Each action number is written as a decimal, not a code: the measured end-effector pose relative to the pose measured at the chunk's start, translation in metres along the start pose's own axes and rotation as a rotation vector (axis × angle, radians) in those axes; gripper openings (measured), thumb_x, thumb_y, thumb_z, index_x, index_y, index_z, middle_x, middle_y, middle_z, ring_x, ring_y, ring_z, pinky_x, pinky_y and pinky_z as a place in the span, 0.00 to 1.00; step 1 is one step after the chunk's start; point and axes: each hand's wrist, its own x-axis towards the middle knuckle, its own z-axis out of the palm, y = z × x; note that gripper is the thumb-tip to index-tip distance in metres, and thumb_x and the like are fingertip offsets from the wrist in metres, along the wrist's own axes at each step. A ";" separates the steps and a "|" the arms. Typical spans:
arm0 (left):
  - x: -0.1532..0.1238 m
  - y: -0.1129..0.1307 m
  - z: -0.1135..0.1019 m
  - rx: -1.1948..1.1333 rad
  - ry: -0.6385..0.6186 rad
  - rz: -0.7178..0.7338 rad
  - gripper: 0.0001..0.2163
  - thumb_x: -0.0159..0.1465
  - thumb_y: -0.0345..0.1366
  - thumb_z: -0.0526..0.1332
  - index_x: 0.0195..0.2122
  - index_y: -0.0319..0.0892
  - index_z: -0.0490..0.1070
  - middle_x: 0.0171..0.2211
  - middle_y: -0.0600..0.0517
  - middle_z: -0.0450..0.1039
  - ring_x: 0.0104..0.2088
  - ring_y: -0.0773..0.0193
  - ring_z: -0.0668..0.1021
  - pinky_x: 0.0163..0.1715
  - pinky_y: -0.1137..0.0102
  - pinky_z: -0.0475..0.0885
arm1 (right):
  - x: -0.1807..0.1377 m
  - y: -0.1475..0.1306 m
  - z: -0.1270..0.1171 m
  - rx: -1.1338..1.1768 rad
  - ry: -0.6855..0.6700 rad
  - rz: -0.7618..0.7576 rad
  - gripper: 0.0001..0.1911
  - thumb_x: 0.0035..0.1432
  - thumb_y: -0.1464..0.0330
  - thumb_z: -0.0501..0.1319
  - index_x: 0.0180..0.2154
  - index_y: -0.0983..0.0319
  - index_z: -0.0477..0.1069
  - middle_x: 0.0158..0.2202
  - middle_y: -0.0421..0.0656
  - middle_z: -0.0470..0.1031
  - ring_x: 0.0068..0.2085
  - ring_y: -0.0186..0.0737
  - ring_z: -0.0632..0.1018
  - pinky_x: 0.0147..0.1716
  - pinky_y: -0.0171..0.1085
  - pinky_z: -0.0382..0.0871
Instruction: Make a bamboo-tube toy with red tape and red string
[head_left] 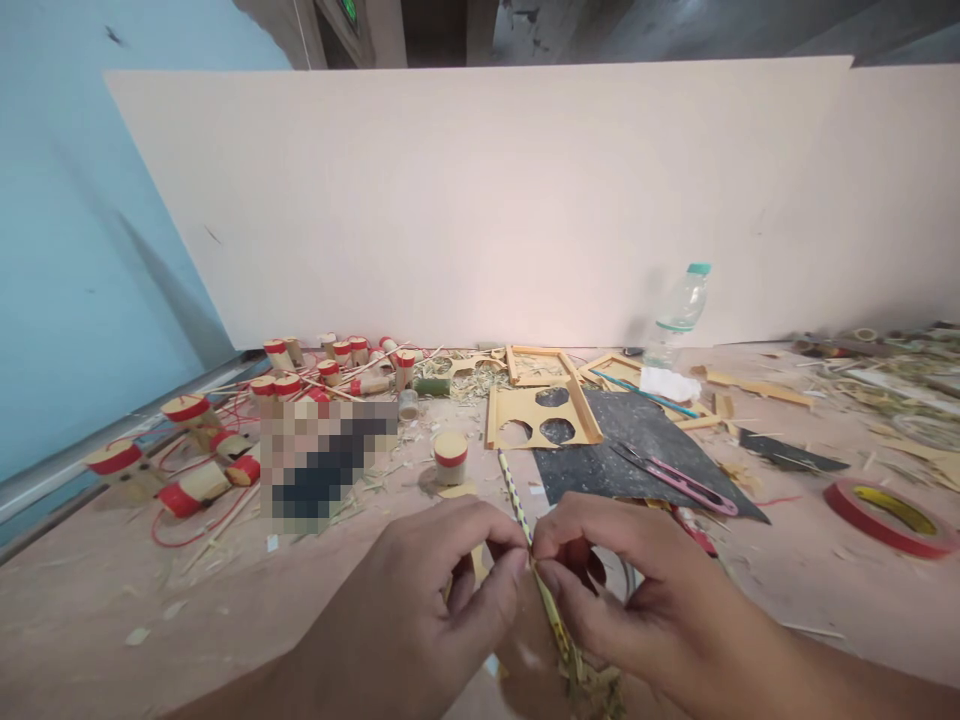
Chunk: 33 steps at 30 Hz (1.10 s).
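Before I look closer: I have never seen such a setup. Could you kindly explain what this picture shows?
There is no machine here: these are a person's bare left hand and right hand. A camera worn on the head looks forward and down at them.

The fingertips of both hands meet above a striped stick. Whether they grip it, or something tiny, I cannot tell.

On the table, many red-banded cylinders lie or stand at the left. Beyond the hands are holed cardboard and a black sheet with a pink tool on it. At the right is red tape; farther back stands a bottle.
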 end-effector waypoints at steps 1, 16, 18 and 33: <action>0.000 0.000 0.000 0.009 0.005 0.002 0.09 0.72 0.38 0.59 0.38 0.47 0.79 0.29 0.57 0.77 0.24 0.66 0.74 0.24 0.73 0.65 | 0.000 0.000 0.000 0.007 -0.003 0.009 0.06 0.62 0.71 0.61 0.31 0.58 0.72 0.26 0.38 0.74 0.27 0.36 0.75 0.27 0.32 0.69; 0.000 -0.004 -0.024 0.433 0.100 -0.122 0.14 0.73 0.41 0.57 0.30 0.45 0.73 0.31 0.51 0.79 0.29 0.58 0.77 0.27 0.67 0.61 | 0.008 0.004 -0.005 0.432 -0.040 0.318 0.13 0.64 0.59 0.68 0.33 0.59 0.70 0.24 0.33 0.62 0.26 0.33 0.61 0.24 0.33 0.55; 0.002 -0.005 -0.024 0.328 0.071 -0.103 0.15 0.76 0.42 0.54 0.35 0.45 0.77 0.36 0.50 0.81 0.35 0.56 0.80 0.34 0.67 0.67 | 0.009 0.004 -0.004 0.463 -0.079 0.338 0.14 0.64 0.58 0.70 0.34 0.60 0.71 0.25 0.33 0.64 0.27 0.33 0.62 0.26 0.33 0.57; -0.003 -0.001 -0.012 0.115 -0.010 0.092 0.07 0.70 0.34 0.60 0.32 0.46 0.72 0.26 0.59 0.72 0.24 0.67 0.70 0.25 0.72 0.61 | 0.005 0.004 0.006 0.227 -0.052 0.311 0.11 0.60 0.61 0.64 0.29 0.58 0.68 0.27 0.37 0.68 0.30 0.38 0.69 0.31 0.36 0.62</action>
